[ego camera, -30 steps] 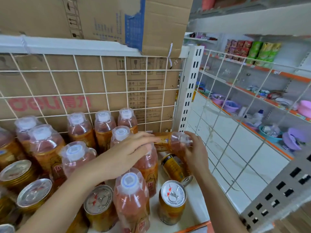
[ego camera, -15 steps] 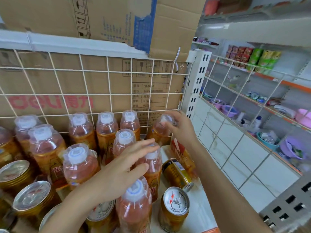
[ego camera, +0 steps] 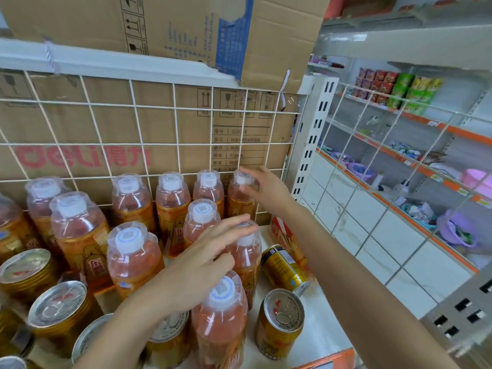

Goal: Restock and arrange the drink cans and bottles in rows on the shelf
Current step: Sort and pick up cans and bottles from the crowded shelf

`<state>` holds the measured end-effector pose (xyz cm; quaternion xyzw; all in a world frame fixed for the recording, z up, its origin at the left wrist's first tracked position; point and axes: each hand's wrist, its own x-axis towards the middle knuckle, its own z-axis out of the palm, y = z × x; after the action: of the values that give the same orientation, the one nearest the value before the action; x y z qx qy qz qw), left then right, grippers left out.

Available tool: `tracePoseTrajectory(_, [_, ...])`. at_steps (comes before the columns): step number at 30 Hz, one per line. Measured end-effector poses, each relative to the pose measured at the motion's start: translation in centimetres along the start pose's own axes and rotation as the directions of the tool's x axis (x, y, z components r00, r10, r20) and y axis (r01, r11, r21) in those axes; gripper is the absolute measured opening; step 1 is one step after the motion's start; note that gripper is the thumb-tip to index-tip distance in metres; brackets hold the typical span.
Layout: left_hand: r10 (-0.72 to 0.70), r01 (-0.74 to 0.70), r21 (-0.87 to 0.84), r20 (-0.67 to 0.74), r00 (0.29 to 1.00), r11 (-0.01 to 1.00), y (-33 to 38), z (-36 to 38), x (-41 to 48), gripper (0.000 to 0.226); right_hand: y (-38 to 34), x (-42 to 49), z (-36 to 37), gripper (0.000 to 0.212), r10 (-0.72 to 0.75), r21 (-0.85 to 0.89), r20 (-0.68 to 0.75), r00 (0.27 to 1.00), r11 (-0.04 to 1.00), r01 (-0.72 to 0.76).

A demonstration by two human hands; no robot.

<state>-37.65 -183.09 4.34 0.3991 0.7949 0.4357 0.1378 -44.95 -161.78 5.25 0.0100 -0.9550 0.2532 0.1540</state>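
Several orange-labelled drink bottles with clear cap wraps stand in rows on the white shelf (ego camera: 314,339). My right hand (ego camera: 266,190) grips the top of an upright bottle (ego camera: 239,201) at the right end of the back row, against the wire grid. My left hand (ego camera: 202,265) hovers open over the middle bottles, its fingertips resting on the cap of one bottle (ego camera: 246,251). One gold can (ego camera: 285,267) lies on its side to the right. Another gold can (ego camera: 279,320) stands upright near the front edge. A tipped bottle (ego camera: 288,239) lies partly hidden behind my right forearm.
More gold cans (ego camera: 57,310) stand at the front left. A white wire grid (ego camera: 175,129) backs the shelf, with cardboard boxes (ego camera: 186,25) behind and above it. A perforated upright post (ego camera: 314,137) and a wire side panel bound the right side. Other shelves lie beyond.
My right hand lifted the bottle from lying sideways, stood it upright and set it at the right end of the back row. My left hand stayed over the middle bottles.
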Motion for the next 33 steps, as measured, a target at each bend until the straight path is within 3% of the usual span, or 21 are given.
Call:
tracePoseTrajectory(7, [0.027, -0.024, 0.107, -0.034, 0.999, 0.994, 1.2, 0.1, -0.1, 0.057, 0.9, -1.7, -0.7, 0.054, 0.030, 0.108, 0.089, 0.996, 0.993, -0.040])
tracePoseTrajectory(11, [0.019, -0.017, 0.047, -0.057, 0.998, 0.999, 1.5, 0.2, -0.4, 0.053, 0.7, -4.0, -0.6, 0.060, 0.067, 0.234, 0.061, 0.996, 0.969, -0.080])
tracePoseTrajectory(13, [0.014, -0.015, -0.014, -0.083, 0.996, 1.000, 1.5, 0.3, -0.7, 0.050, 1.0, -5.1, -0.8, 0.057, 0.172, 0.220, -0.065, 0.983, 0.963, -0.154])
tracePoseTrajectory(15, [0.000, -0.006, -0.065, -0.092, 0.996, 0.998, 1.4, 0.4, -0.9, 0.049, 1.8, -6.4, -1.4, 0.049, 0.341, 0.180, -0.179, 0.923, 0.934, -0.310])
tracePoseTrajectory(19, [-0.009, -0.004, -0.113, -0.112, 0.994, 0.994, 1.2, 0.5, -0.9, 0.047, 3.8, -9.8, -2.9, 0.048, 0.603, 0.267, -0.152, 0.783, 0.788, -0.555])
tracePoseTrajectory(25, [0.013, -0.035, -0.153, -0.147, 0.989, 0.988, 1.1, 0.7, -0.9, 0.044, 4.8, -15.5, -0.6, 0.047, 0.671, 0.110, -0.111, 0.733, 0.742, -0.662])
tracePoseTrajectory(33, [0.021, -0.044, -0.159, -0.140, 0.990, 0.986, 1.1, 0.6, -0.9, 0.035, 5.6, -18.5, 1.9, 0.052, 0.612, -0.076, -0.152, 0.776, 0.775, -0.627])
